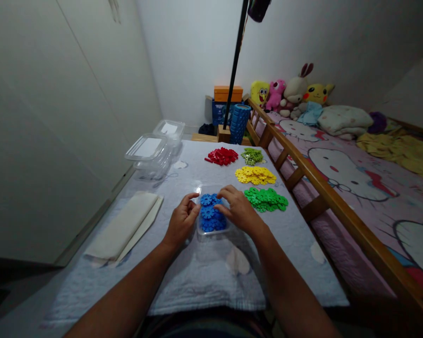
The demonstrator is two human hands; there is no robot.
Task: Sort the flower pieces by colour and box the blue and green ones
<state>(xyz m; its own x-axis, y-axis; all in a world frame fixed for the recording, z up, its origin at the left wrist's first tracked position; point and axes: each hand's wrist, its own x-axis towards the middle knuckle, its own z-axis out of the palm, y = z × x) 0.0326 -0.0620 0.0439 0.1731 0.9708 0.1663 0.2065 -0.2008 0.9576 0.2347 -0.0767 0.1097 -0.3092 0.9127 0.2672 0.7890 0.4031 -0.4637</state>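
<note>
A clear plastic box (214, 233) stands on the cloth in front of me, filled with blue snowflake-shaped discs (208, 213). At its left wall is my left hand (183, 218), thumb and forefinger curved and apart, fingertips near the rim. My right hand (238, 210) reaches over the right side, its fingers bent and apart above the discs; its fingertips seem to touch the blue pieces. Just right of the box lies a pile of green discs (267, 199). Behind that are yellow discs (255, 175), light green pieces (252, 156) and red pieces (223, 156).
Clear lidded boxes (151, 157) stand at the table's back left. A folded beige cloth (127, 227) lies on the left. Along the right runs a wooden bed rail (313, 180). A black pole (234, 70) rises behind the table beside a blue ribbed container (239, 124).
</note>
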